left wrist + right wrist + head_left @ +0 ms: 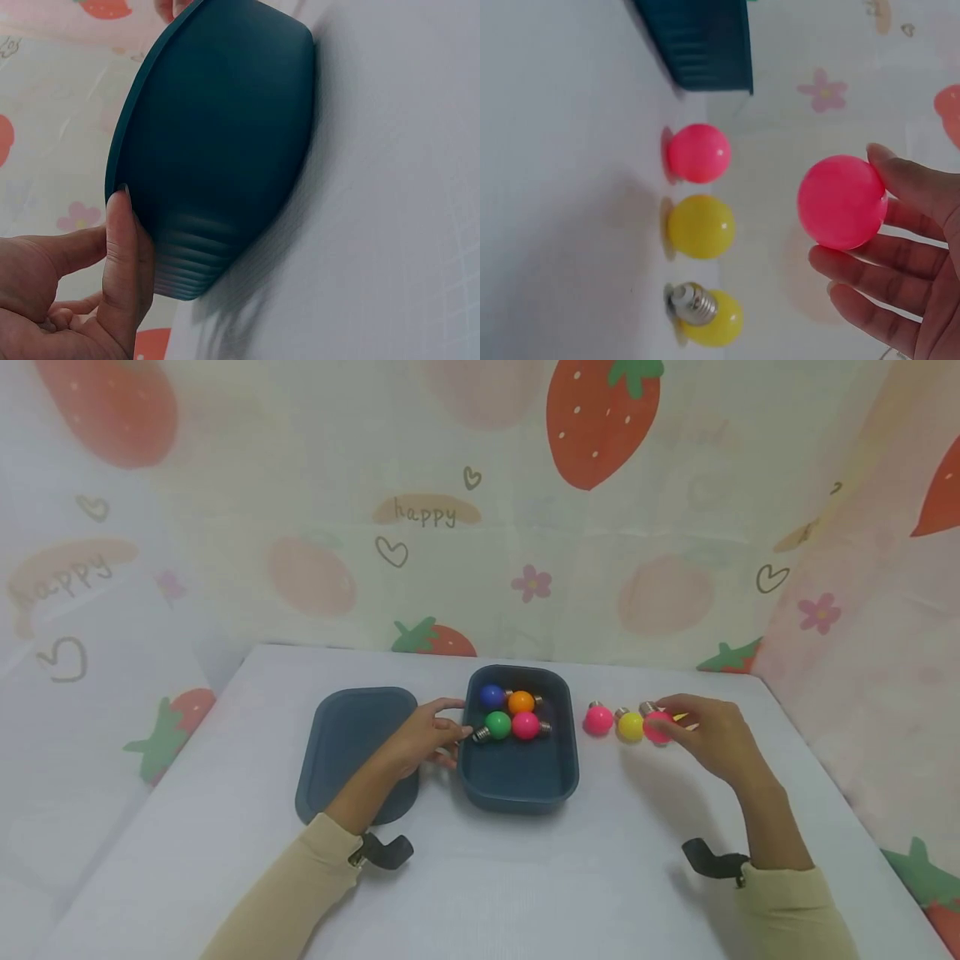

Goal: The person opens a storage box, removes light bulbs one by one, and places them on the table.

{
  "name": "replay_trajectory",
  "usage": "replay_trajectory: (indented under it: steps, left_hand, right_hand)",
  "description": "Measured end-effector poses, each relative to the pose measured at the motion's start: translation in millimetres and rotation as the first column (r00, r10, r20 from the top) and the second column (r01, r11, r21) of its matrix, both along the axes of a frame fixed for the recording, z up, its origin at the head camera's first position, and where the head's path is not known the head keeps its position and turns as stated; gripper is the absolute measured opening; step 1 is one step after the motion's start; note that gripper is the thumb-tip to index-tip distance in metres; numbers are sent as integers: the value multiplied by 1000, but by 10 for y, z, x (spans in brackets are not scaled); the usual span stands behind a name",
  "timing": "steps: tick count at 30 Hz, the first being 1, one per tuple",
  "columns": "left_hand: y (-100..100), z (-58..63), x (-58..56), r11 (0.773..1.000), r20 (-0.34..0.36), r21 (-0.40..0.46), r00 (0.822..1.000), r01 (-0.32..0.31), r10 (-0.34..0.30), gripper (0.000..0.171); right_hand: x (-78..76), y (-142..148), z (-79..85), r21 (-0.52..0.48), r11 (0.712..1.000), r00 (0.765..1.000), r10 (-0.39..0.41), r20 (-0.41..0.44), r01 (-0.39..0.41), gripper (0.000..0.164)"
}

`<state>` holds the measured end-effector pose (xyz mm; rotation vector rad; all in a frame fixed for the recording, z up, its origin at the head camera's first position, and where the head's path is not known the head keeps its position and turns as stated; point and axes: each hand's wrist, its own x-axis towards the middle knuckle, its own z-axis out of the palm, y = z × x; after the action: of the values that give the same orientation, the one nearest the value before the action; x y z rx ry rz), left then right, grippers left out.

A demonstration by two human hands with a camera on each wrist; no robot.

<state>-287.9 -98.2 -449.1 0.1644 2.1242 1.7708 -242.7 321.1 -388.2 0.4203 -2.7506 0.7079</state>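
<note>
At its left rim, my left hand (423, 739) grips a dark blue-green plastic box (517, 800). The left wrist view shows the thumb and a finger at the rim, by the outer wall (217, 112). In the box lie a blue bulb (492, 696), an orange bulb (521, 702), a green bulb (498, 725) and a pink bulb (526, 726). To the right, my right hand (716, 735) pinches another pink light bulb (842, 202) between thumb and fingers, above the table.
A matching flat lid (356, 743) lies left of the box. Right of the box stand a pink bulb (699, 153), a yellow bulb (702, 226) and a second yellow bulb (724, 322) in a row. Patterned cloth (322, 485) hangs behind the white table (480, 893).
</note>
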Motion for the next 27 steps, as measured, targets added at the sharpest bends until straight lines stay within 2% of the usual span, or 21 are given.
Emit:
replay_trajectory:
  steps: [6, 14, 27]
  left_hand:
    - [12, 11, -23, 1000, -4, 7, 1000, -2, 2, 62]
    - [-13, 14, 12, 1000, 8, 25, 1000, -5, 5, 63]
    - [-5, 1, -1, 1000, -2, 28, 1000, 5, -5, 62]
  right_hand:
    - [-70, 182, -78, -9, 998, 998, -64, -22, 64, 39]
    - [-102, 277, -130, -35, 989, 989, -143, 31, 144, 45]
    - [-176, 479, -375, -47, 960, 960, -274, 56, 276, 38]
